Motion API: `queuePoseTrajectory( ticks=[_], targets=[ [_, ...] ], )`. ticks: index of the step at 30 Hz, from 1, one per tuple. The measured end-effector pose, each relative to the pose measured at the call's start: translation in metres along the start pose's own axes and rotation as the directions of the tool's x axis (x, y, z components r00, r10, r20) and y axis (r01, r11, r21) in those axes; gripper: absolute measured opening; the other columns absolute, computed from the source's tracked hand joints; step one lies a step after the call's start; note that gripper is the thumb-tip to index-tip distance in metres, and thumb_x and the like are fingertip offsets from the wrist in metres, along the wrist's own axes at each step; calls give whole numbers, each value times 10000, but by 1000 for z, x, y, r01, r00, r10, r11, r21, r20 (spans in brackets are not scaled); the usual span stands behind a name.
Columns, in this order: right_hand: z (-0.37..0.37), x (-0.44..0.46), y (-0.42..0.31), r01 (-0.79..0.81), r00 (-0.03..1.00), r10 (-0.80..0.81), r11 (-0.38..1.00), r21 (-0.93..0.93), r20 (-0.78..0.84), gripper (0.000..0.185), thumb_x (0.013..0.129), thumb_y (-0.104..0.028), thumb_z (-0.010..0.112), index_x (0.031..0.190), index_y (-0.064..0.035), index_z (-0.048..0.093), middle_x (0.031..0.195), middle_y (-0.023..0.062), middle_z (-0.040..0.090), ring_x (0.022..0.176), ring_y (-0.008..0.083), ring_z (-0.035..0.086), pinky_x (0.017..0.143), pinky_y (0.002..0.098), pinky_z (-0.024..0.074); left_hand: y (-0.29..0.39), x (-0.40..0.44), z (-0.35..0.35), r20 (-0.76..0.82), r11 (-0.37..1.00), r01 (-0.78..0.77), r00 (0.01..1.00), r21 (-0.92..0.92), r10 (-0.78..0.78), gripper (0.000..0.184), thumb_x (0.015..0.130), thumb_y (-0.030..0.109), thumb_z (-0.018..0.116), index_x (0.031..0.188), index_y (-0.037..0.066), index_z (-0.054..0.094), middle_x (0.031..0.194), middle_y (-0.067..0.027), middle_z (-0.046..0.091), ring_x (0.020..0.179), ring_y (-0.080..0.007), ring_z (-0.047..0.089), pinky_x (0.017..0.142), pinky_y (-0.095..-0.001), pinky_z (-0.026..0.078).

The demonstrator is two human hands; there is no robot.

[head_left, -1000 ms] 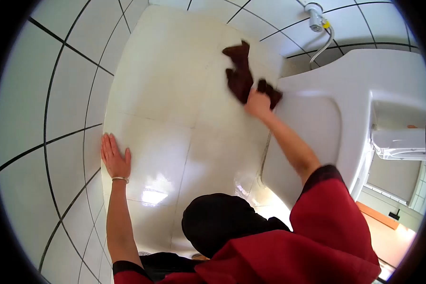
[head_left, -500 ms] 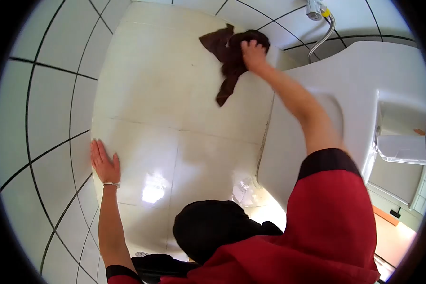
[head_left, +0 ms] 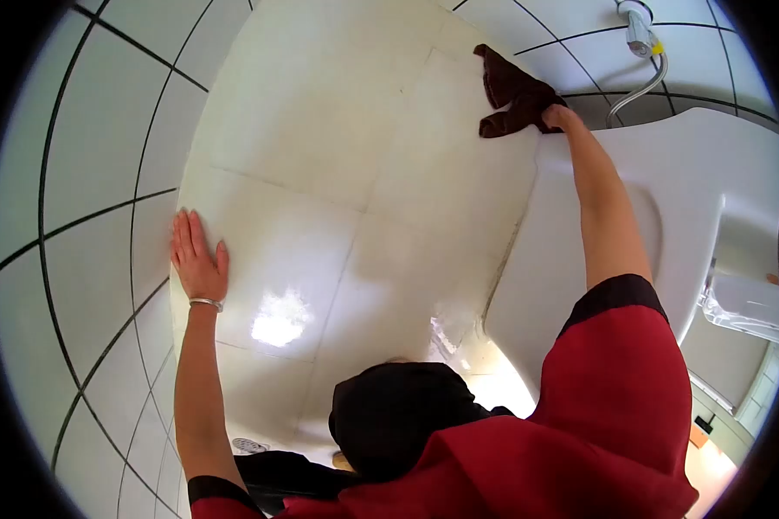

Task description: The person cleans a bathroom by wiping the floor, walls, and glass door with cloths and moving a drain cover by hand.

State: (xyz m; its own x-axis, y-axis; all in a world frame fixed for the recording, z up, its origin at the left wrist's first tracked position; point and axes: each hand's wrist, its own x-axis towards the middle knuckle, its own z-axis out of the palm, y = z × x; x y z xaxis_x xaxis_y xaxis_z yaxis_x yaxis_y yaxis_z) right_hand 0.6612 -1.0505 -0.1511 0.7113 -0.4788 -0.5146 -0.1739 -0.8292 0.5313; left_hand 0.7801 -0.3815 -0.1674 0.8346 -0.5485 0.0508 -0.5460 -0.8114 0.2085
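Observation:
My left hand (head_left: pixel 201 259) lies flat on the pale tiled floor (head_left: pixel 294 199) beside the left wall, fingers stretched out. A bracelet (head_left: pixel 206 304) circles that wrist. At the far right corner of the floor, my right hand (head_left: pixel 557 118) is on a dark brown cloth (head_left: pixel 515 91), partly bunched and partly spread on the tiles. Its fingers are mostly hidden in the cloth and behind the edge of a white smooth fixture (head_left: pixel 571 208), over which my right arm stretches.
White wall tiles (head_left: pixel 86 208) with dark joints rise on the left. A metal valve (head_left: pixel 639 35) with a braided hose (head_left: pixel 645 91) sits on the far wall behind the fixture. A small round drain grate (head_left: pixel 249 445) shows near my body.
My right hand has pushed the cloth to the right, into the corner by the fixture. My left hand stays flat by the wall. The view has shifted slightly.

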Motion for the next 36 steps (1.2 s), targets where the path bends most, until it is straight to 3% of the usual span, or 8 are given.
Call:
queuePoseTrajectory(
  ticks=[3,9,14,17,24,30,34,36],
  targets=[
    [-32,-17,-35,-461,882,465,825,326,72,410,812,-217,459,1137,31,485,1027,160,607,941,287,593,763,383,474,1,-4,1,6,999,9,1000,43,-9,653,815,259,490,1363,45,207,1408,-141,221,1302,-290,200,1044,-419,169],
    [-23,-123,-150,-290,925,364,863,415,-112,491,716,-210,545,1109,48,405,786,164,609,735,288,613,608,405,480,0,-3,1,-7,999,-11,1000,34,11,654,818,270,488,1362,43,207,1409,-130,223,1308,-274,194,1049,-413,163],
    [-57,-244,-197,-456,834,108,687,566,541,626,764,-333,571,1154,92,328,1064,288,520,1008,387,525,856,408,425,2,-1,-1,-9,1000,-2,1000,13,3,655,816,273,491,1361,42,211,1407,-134,225,1305,-273,198,1052,-413,162],
    [-61,-249,-194,-230,880,452,669,706,-142,828,747,-437,612,1324,1,210,1338,327,185,1220,425,277,964,480,282,-4,-5,-3,-15,1000,-5,1000,15,5,652,818,279,488,1361,43,214,1407,-135,224,1305,-278,198,1054,-414,156],
    [18,-105,-154,-41,685,610,578,815,-398,573,822,-205,506,1328,-43,291,1311,247,335,1206,389,323,979,471,258,-1,-7,-2,35,1000,25,999,-9,-25,655,811,251,491,1362,43,206,1410,-149,207,1303,-304,191,1044,-440,157],
    [-128,20,-206,537,477,288,652,535,-830,374,698,-165,569,1057,-66,534,1008,129,544,973,301,499,794,425,409,0,-4,-2,12,1000,1,1000,16,-1,645,814,246,493,1360,47,214,1411,-141,211,1302,-294,198,1039,-437,162],
    [-151,-119,-298,653,712,-268,592,472,-649,454,680,-160,583,1119,-72,508,1156,149,481,1136,317,403,918,477,327,-4,-5,2,14,1000,9,1000,-18,-9,637,818,268,495,1355,56,226,1411,-125,217,1311,-273,181,1047,-429,143],
    [-115,-189,-343,801,521,-357,519,299,-775,491,714,-261,575,1175,-115,495,1220,145,452,1203,276,357,1005,438,253,-7,-6,3,2,999,22,1000,-39,-22,644,801,244,520,1351,63,236,1410,-119,221,1311,-272,181,1047,-430,144]
  ],
)
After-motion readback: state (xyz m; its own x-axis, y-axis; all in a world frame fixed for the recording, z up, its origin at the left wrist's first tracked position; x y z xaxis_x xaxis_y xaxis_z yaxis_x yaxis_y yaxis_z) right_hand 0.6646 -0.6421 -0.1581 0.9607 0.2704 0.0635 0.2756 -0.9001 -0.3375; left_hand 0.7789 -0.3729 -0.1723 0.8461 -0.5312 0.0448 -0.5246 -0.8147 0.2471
